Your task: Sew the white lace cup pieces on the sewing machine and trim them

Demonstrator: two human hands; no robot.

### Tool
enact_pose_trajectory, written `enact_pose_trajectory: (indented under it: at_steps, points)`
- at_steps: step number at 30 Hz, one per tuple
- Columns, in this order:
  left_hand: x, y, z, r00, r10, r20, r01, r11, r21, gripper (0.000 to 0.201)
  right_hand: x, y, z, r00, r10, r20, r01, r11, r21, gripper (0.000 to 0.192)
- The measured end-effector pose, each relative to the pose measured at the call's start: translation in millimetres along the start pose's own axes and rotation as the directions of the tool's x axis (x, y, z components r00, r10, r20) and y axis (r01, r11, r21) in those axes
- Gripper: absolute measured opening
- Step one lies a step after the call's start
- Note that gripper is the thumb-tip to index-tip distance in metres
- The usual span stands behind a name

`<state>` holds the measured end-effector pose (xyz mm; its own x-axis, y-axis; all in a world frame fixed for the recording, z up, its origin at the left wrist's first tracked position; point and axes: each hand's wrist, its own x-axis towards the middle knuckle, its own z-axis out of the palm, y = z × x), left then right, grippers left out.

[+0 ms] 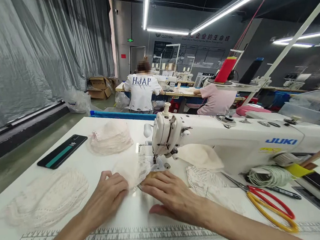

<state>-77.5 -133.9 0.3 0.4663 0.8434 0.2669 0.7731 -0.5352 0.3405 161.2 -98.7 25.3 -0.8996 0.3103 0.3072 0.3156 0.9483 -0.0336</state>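
Observation:
A pale cream, lace-edged fabric piece (129, 170) lies on the bed of the white sewing machine (206, 134). Its lacy edge sits beneath the presser foot (154, 159). My left hand (111, 188) is at the near left of this piece, fingers curled and closed on its edge. Resting flat just in front of the needle, my right hand (172, 192) has fingers stretched over the fabric and the thumb apart. Its fingertips cover part of the cloth. The hold beneath both palms is hidden.
Stacks of cream lace pieces (50, 198) and fabric cups (110, 138) lie left, near a dark phone-like slab (62, 151). Right of my hands are more lace (202, 180), scissors (270, 207) and coiled cord (267, 176). A printed ruler (117, 235) runs along the front. Co-workers sit beyond.

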Motion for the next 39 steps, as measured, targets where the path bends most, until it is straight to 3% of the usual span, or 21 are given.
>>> enact_pose_trajectory:
  at_steps: [2, 3, 6, 8, 10, 12, 15, 18, 24, 29, 34, 39]
  points:
    - [-14, 16, -5.8, 0.997, -0.008, 0.074, 0.015, 0.996, -0.091, 0.024, 13, -20, 2, 0.995, 0.091, 0.037, -0.095, 0.988, 0.123, 0.065]
    - [-22, 23, -9.6, 0.992, -0.033, 0.118, 0.051, 0.988, -0.146, 0.025, 18, -27, 4, 0.990, 0.116, 0.083, -0.130, 0.974, 0.183, 0.065]
    - [-47, 43, -20.9, 0.932, -0.213, 0.292, 0.304, 0.899, -0.316, 0.024, 22, -40, 10, 0.954, 0.124, 0.274, -0.234, 0.879, 0.416, 0.029]
    - [-63, 55, -24.0, 0.849, -0.335, 0.408, 0.497, 0.769, -0.403, 0.017, 16, -46, 9, 0.908, 0.125, 0.401, -0.370, 0.689, 0.623, 0.019]
    - [-77, 66, -20.8, 0.790, -0.397, 0.467, 0.603, 0.638, -0.479, 0.023, 3, -53, 2, 0.851, 0.125, 0.511, -0.514, 0.401, 0.758, 0.027]
    - [-87, 76, -12.5, 0.779, -0.369, 0.507, 0.626, 0.511, -0.589, 0.026, -12, -61, -7, 0.795, 0.089, 0.600, -0.606, 0.142, 0.782, 0.035]
    - [-95, 89, 3.4, 0.795, -0.225, 0.564, 0.607, 0.287, -0.741, 0.027, -34, -75, -15, 0.768, 0.036, 0.639, -0.638, -0.041, 0.769, 0.037]
    - [-97, 101, 18.0, 0.776, -0.144, 0.615, 0.630, 0.126, -0.766, 0.029, -52, -93, -10, 0.772, 0.065, 0.632, -0.626, -0.099, 0.774, 0.032]
    - [-109, 113, 41.0, 0.761, -0.120, 0.637, 0.646, 0.052, -0.762, 0.030, -85, -119, 18, 0.766, 0.179, 0.617, -0.581, -0.218, 0.784, 0.035]
    - [-118, 122, 50.3, 0.751, -0.208, 0.627, 0.659, 0.173, -0.732, 0.028, -108, -125, 26, 0.745, 0.282, 0.604, -0.565, -0.214, 0.797, 0.030]
    - [-115, 128, 52.2, 0.735, -0.206, 0.646, 0.678, 0.181, -0.713, 0.027, -117, -131, 34, 0.779, 0.320, 0.540, -0.511, -0.178, 0.841, 0.023]
    - [-115, 127, 58.2, 0.725, -0.250, 0.642, 0.689, 0.246, -0.682, 0.035, -123, -134, 42, 0.757, 0.364, 0.543, -0.519, -0.173, 0.837, 0.029]
